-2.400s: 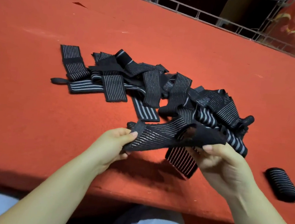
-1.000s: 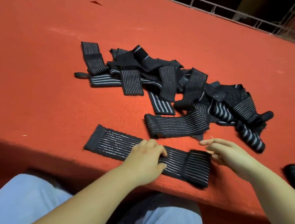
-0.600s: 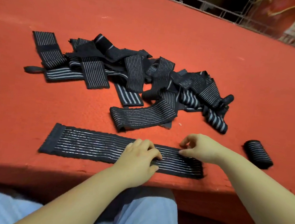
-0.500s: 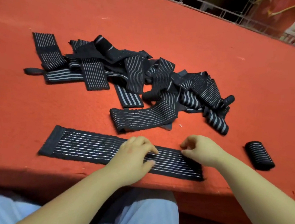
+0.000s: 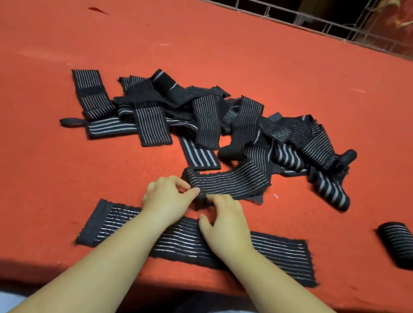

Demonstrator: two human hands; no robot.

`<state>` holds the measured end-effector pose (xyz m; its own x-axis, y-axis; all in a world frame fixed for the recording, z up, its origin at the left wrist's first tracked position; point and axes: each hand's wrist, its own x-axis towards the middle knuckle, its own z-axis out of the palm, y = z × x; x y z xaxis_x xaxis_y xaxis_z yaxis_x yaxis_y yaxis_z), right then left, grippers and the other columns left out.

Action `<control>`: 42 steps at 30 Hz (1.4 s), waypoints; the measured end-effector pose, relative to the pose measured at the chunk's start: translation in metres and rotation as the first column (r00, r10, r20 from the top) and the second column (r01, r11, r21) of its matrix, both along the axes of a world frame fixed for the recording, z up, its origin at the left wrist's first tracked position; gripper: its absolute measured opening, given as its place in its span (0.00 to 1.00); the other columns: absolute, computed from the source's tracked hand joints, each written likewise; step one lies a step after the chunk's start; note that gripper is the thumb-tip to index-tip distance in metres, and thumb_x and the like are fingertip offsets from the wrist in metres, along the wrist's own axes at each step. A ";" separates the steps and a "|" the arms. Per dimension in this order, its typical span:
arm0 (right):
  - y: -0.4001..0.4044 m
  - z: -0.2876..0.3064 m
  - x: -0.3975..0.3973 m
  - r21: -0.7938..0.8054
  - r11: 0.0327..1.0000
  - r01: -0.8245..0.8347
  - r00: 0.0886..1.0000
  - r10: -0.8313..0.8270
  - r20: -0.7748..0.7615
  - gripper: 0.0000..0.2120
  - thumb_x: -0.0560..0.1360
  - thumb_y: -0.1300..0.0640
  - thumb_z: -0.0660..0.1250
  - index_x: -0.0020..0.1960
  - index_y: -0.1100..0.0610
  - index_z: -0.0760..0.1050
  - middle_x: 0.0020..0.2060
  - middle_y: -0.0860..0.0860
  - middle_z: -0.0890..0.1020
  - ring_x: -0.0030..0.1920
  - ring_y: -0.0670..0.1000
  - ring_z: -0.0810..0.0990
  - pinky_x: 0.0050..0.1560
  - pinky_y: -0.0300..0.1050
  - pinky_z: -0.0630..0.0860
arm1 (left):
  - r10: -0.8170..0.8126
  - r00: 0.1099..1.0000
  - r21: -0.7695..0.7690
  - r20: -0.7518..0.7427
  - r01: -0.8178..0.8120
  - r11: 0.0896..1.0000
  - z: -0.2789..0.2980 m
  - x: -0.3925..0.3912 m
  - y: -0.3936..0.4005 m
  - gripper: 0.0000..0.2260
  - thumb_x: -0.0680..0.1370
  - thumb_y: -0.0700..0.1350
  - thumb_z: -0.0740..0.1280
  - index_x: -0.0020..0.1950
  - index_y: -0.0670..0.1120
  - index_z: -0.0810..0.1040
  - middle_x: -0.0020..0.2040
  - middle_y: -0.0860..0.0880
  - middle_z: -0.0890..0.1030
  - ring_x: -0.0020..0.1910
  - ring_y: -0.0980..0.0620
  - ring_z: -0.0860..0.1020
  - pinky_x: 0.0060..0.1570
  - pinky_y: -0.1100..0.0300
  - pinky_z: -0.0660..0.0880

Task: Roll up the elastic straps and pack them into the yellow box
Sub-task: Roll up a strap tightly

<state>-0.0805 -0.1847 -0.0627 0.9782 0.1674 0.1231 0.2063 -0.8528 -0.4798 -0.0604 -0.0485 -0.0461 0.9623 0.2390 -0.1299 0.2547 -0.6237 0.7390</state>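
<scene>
A red felt-covered table (image 5: pixel 45 163) fills the frame, a wire grid fence (image 5: pixel 243 3) along the top. At centre, the left hand (image 5: pixel 167 200) and right hand (image 5: pixel 226 223) apparently pinch a black striped elastic strap (image 5: pixel 231 181) from the tangled pile (image 5: pixel 204 120). A flattened strap (image 5: pixel 279 254) lies below; a rolled strap (image 5: pixel 402 245) at right.

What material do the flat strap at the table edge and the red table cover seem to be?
Flat strap: apparently woven elastic fabric, matte black with pale ribbed stripes and fuzzy edges. Table cover: probably felt or short-pile carpet, matte and grainy, without shine.
</scene>
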 end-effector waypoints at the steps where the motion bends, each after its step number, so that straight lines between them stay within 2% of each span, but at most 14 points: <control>1: 0.002 -0.001 -0.001 0.016 1.000 0.003 1.000 -0.003 0.001 0.16 0.73 0.54 0.66 0.60 0.53 0.74 0.56 0.50 0.76 0.58 0.52 0.71 0.62 0.46 0.67 | -0.032 0.999 -0.086 0.027 0.035 0.996 -0.001 0.002 -0.004 0.06 0.74 0.53 0.68 0.46 0.52 0.77 0.54 0.49 0.79 0.59 0.48 0.74 0.59 0.56 0.68; 6: -0.002 -0.006 0.000 0.099 0.995 0.015 1.000 -0.014 -0.014 0.16 0.74 0.55 0.66 0.61 0.53 0.75 0.55 0.48 0.79 0.58 0.50 0.72 0.60 0.41 0.67 | -0.058 0.997 -0.298 0.055 0.072 0.952 -0.002 0.010 -0.017 0.06 0.76 0.42 0.66 0.43 0.52 0.74 0.52 0.48 0.79 0.52 0.50 0.77 0.57 0.55 0.73; 11: 0.002 0.007 0.013 0.397 0.894 0.209 0.975 -0.163 -0.148 0.06 0.76 0.57 0.65 0.52 0.54 0.78 0.43 0.45 0.81 0.46 0.47 0.77 0.45 0.38 0.68 | 0.040 0.997 -0.741 -0.070 -0.079 0.667 0.007 0.004 -0.026 0.08 0.77 0.36 0.65 0.55 0.43 0.74 0.51 0.44 0.79 0.44 0.52 0.79 0.43 0.63 0.78; 14: 0.002 0.015 0.012 0.514 0.835 0.197 0.980 -0.169 -0.102 0.05 0.77 0.58 0.65 0.44 0.53 0.79 0.38 0.45 0.82 0.42 0.43 0.78 0.42 0.34 0.70 | 0.040 0.987 -0.814 -0.153 -0.149 0.561 0.011 0.002 -0.021 0.10 0.77 0.41 0.67 0.58 0.43 0.74 0.51 0.45 0.81 0.45 0.51 0.80 0.44 0.62 0.78; 18: 0.000 0.026 0.000 0.612 0.778 0.139 0.990 -0.102 -0.094 0.03 0.76 0.58 0.67 0.43 0.52 0.78 0.36 0.44 0.81 0.38 0.38 0.77 0.41 0.28 0.70 | 0.025 0.993 -0.841 -0.116 -0.111 0.530 0.019 -0.006 -0.015 0.03 0.77 0.41 0.67 0.46 0.42 0.76 0.44 0.46 0.81 0.40 0.53 0.79 0.40 0.63 0.78; 20: -0.002 0.029 -0.008 0.677 0.695 0.244 0.970 -0.166 -0.179 0.04 0.74 0.54 0.69 0.43 0.54 0.77 0.36 0.46 0.81 0.37 0.40 0.77 0.42 0.34 0.72 | 0.057 0.996 -0.854 -0.071 -0.091 0.512 0.024 -0.009 -0.013 0.05 0.77 0.40 0.66 0.41 0.44 0.75 0.41 0.47 0.82 0.38 0.54 0.80 0.39 0.63 0.77; 22: -0.003 0.033 -0.015 0.677 0.624 0.390 0.914 -0.177 -0.364 0.13 0.75 0.47 0.66 0.39 0.56 0.77 0.34 0.49 0.82 0.34 0.44 0.79 0.39 0.40 0.73 | 0.074 0.996 -0.889 -0.051 -0.079 0.450 0.032 -0.014 -0.013 0.05 0.78 0.39 0.63 0.43 0.45 0.75 0.40 0.48 0.83 0.34 0.55 0.80 0.34 0.65 0.77; 25: 0.004 0.045 -0.026 0.721 0.459 0.520 0.777 0.097 -0.622 0.27 0.76 0.37 0.53 0.44 0.57 0.80 0.38 0.53 0.84 0.37 0.48 0.81 0.40 0.40 0.75 | 0.005 1.000 -0.935 0.009 0.007 0.356 0.044 -0.026 -0.016 0.06 0.79 0.39 0.61 0.46 0.44 0.76 0.37 0.49 0.83 0.30 0.57 0.80 0.29 0.67 0.75; 28: 0.010 0.061 -0.022 0.843 0.007 0.538 0.807 0.286 -0.517 0.28 0.71 0.40 0.58 0.59 0.59 0.77 0.54 0.57 0.82 0.53 0.55 0.80 0.49 0.46 0.76 | -0.074 0.990 -0.915 0.117 0.136 0.379 0.053 -0.036 -0.019 0.06 0.79 0.39 0.60 0.48 0.44 0.76 0.38 0.50 0.84 0.31 0.58 0.79 0.30 0.67 0.75; 29: 0.009 0.068 -0.017 0.843 -0.147 0.518 0.841 0.267 -0.471 0.26 0.73 0.45 0.61 0.62 0.62 0.75 0.57 0.59 0.81 0.56 0.57 0.79 0.52 0.49 0.76 | -0.080 0.986 -0.900 0.147 0.167 0.402 0.055 -0.039 -0.018 0.06 0.79 0.39 0.60 0.48 0.44 0.76 0.39 0.49 0.84 0.32 0.58 0.80 0.29 0.66 0.75; 31: -0.001 0.085 -0.006 0.817 -0.340 0.466 0.885 0.162 -0.437 0.19 0.76 0.56 0.62 0.63 0.65 0.73 0.59 0.60 0.79 0.59 0.59 0.78 0.60 0.53 0.74 | -0.075 0.981 -0.871 0.180 0.194 0.452 0.057 -0.044 -0.012 0.05 0.80 0.38 0.60 0.48 0.44 0.75 0.41 0.48 0.84 0.34 0.57 0.81 0.28 0.66 0.75; 33: -0.016 0.099 0.003 0.818 -0.404 0.411 0.905 0.071 -0.420 0.15 0.77 0.62 0.61 0.62 0.65 0.73 0.58 0.59 0.80 0.58 0.58 0.79 0.64 0.54 0.72 | -0.071 0.982 -0.852 0.176 0.188 0.490 0.058 -0.048 -0.003 0.05 0.79 0.38 0.60 0.50 0.43 0.75 0.43 0.46 0.84 0.34 0.56 0.81 0.28 0.66 0.74; 38: -0.038 0.106 0.005 0.858 -0.430 0.280 0.934 -0.086 -0.347 0.10 0.76 0.67 0.61 0.56 0.61 0.74 0.50 0.55 0.81 0.49 0.53 0.81 0.58 0.50 0.77 | -0.018 0.989 -0.842 0.148 0.136 0.523 0.057 -0.053 0.017 0.05 0.79 0.37 0.61 0.50 0.42 0.76 0.38 0.48 0.84 0.31 0.57 0.81 0.28 0.65 0.76; 42: -0.040 0.085 -0.006 0.890 -0.339 0.305 0.873 -0.274 -0.404 0.08 0.75 0.69 0.62 0.46 0.58 0.74 0.41 0.51 0.83 0.40 0.48 0.82 0.38 0.41 0.79 | 0.039 0.994 -0.818 0.107 0.066 0.571 0.048 -0.058 0.017 0.08 0.78 0.38 0.63 0.56 0.45 0.75 0.42 0.46 0.84 0.32 0.57 0.81 0.29 0.64 0.75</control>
